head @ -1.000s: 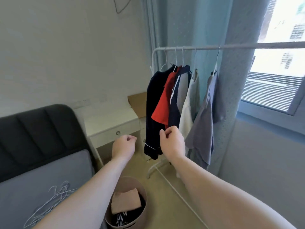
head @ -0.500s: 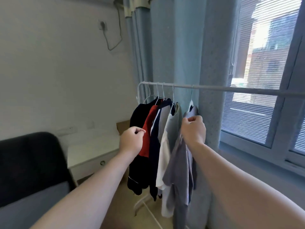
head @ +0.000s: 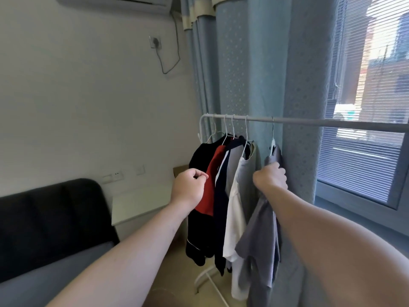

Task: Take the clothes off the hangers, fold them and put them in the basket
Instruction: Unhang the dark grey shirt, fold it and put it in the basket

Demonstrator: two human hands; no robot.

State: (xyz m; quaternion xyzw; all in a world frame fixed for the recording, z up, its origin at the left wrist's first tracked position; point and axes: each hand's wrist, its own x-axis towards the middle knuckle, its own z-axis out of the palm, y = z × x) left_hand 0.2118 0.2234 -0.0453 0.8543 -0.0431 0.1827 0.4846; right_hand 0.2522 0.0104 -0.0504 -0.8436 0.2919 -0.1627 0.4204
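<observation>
A white clothes rail (head: pixel 309 122) carries several garments on white wire hangers. From left they are a black garment (head: pixel 197 222), a red one (head: pixel 210 191), a navy one (head: pixel 221 207), a white one (head: pixel 235 218) and a grey shirt (head: pixel 259 244). My right hand (head: pixel 270 178) grips the grey shirt near its shoulder, just below its hanger (head: pixel 273 140). My left hand (head: pixel 189 187) hovers in front of the black and red garments with its fingers curled and nothing in them. Only a brown rim at the bottom edge may be the basket (head: pixel 159 295).
A blue curtain (head: pixel 254 74) hangs right behind the rail, with a window and blinds (head: pixel 365 107) to the right. A dark bed headboard (head: pixel 51 218) and a white bedside table (head: pixel 137 204) stand to the left. The rail's white foot (head: pixel 205 278) runs across the floor.
The view has tilted up, so the basket and the loose hangers on the bed left the frame. My right hand rose from the hem area and took hold of the grey shirt's shoulder.
</observation>
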